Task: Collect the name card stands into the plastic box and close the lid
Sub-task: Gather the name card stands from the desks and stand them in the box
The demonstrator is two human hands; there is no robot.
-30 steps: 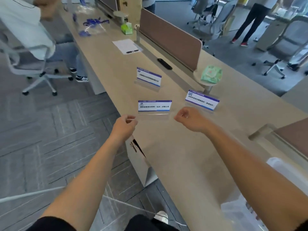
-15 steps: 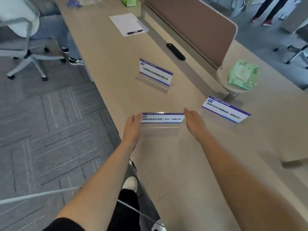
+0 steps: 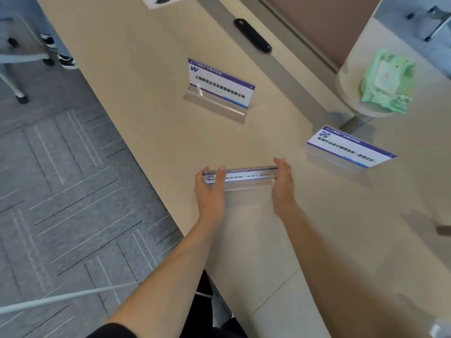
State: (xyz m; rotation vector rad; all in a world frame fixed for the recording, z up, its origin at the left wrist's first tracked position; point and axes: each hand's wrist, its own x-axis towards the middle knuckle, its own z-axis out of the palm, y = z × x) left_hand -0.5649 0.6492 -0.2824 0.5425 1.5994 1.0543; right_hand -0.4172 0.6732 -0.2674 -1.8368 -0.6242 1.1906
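Three clear acrylic name card stands with white and blue cards are on the long beige desk (image 3: 151,98). The nearest stand (image 3: 246,178) is gripped at both ends: my left hand (image 3: 211,191) wraps its left end with fingers over the card, and my right hand (image 3: 283,186) presses flat against its right end. A second stand (image 3: 219,90) stands farther back in the middle. The third stand (image 3: 349,150) sits to the right, tilted. A corner of the clear plastic box (image 3: 439,329) shows at the bottom right edge.
A black remote (image 3: 252,36) lies by the brown divider (image 3: 317,23). A green tissue pack (image 3: 388,81) rests on a small round shelf (image 3: 351,101). Paper with a pen (image 3: 166,0) lies at the far end. The desk's edge drops to grey carpet (image 3: 61,181) on the left.
Both hands have gone from closed fists in front of the nearest stand to flat hands at its ends, and now they clasp it. The camera has come closer and tilted down.
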